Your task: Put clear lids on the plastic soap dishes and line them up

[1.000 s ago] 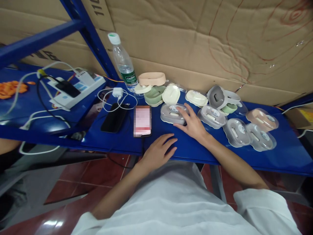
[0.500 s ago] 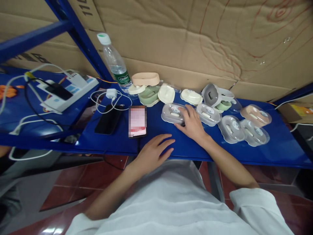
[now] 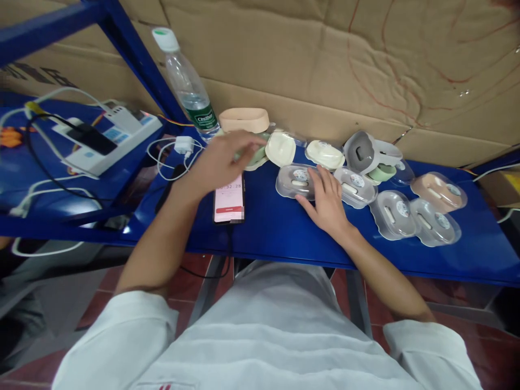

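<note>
My left hand [image 3: 221,160] is over the upper end of the lit phone [image 3: 228,203], fingers apart and pointing at the green container [image 3: 260,156], which it partly hides; no object shows in it. With spread fingers, my right hand [image 3: 328,203] rests at the right end of a grey lidded case [image 3: 296,181]. Its fingertips touch the clear lid, beside a second grey case [image 3: 355,187]. Behind these lie a cream container [image 3: 280,148] and a cream lidded case [image 3: 325,154]. A peach tray [image 3: 244,119] stands behind my left hand.
A water bottle [image 3: 189,89] stands at the back left, near a white charger [image 3: 184,144] and a power strip [image 3: 117,143]. More lidded cases lie on the right, including a peach one [image 3: 439,192]. Cardboard [image 3: 284,59] lines the back.
My left hand has moved up and left from the table's front edge to above the phone. My right hand remains at the grey case. The camera view has shifted slightly.
</note>
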Tool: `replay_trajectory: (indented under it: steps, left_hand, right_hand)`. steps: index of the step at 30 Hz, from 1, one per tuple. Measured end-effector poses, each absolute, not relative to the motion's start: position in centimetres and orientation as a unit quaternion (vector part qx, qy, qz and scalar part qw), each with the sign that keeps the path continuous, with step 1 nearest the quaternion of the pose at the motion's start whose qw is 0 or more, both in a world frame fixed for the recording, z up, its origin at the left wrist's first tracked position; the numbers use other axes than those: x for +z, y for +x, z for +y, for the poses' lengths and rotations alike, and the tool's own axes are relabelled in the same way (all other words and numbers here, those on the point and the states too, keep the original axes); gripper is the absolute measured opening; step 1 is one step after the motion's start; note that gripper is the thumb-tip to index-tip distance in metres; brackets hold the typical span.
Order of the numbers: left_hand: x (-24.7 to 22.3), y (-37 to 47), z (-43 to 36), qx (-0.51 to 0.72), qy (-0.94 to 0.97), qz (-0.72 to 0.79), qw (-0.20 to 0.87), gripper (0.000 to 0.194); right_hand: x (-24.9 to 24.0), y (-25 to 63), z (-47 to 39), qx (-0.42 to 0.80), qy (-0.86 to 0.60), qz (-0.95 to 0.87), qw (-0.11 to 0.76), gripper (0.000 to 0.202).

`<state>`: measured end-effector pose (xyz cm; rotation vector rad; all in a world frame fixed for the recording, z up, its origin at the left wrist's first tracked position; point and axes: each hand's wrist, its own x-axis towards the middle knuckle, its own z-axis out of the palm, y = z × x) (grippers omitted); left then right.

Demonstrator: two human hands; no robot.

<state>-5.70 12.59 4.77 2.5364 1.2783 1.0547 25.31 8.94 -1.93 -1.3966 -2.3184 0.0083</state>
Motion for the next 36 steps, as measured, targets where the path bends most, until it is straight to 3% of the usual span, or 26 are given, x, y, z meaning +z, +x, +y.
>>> replay_trajectory:
  steps: [4, 12, 19, 24, 29, 36]
  left_hand:
    - [3.7, -9.0, 14.3, 0.447, 0.733, 0.508, 0.07, 0.035]
    - [0.9, -9.6, 15.6, 0.431, 0.716, 0.546, 0.066, 0.03]
    - [0.1, -10.0, 16.1, 0.428, 0.716, 0.55, 0.05, 0.033]
    - [0.2, -10.2, 15.9, 0.416, 0.713, 0.562, 0.048, 0.035]
    - [0.1, -11.1, 16.3, 0.412, 0.705, 0.577, 0.03, 0.033]
    - [-1.8, -12.1, 17.6, 0.381, 0.741, 0.552, 0.033, 0.062]
  right_hand:
    - [-0.6, 24.2, 9.7, -0.009, -0.477, -0.851, 0.218, 0.06]
    - [4.1, 17.4, 14.3, 0.006, -0.477, -0.872, 0.111, 0.057]
    - [4.0, 12.9, 16.7, 0.034, -0.563, -0.826, 0.011, 0.053]
    - [2.4, 14.2, 18.9, 0.027, -0.548, -0.832, 0.081, 0.036]
    - [1.3, 16.6, 21.9, 0.027, -0.511, -0.841, 0.178, 0.04]
    - [5.7, 18.8, 21.7, 0.051, -0.524, -0.822, 0.219, 0.032]
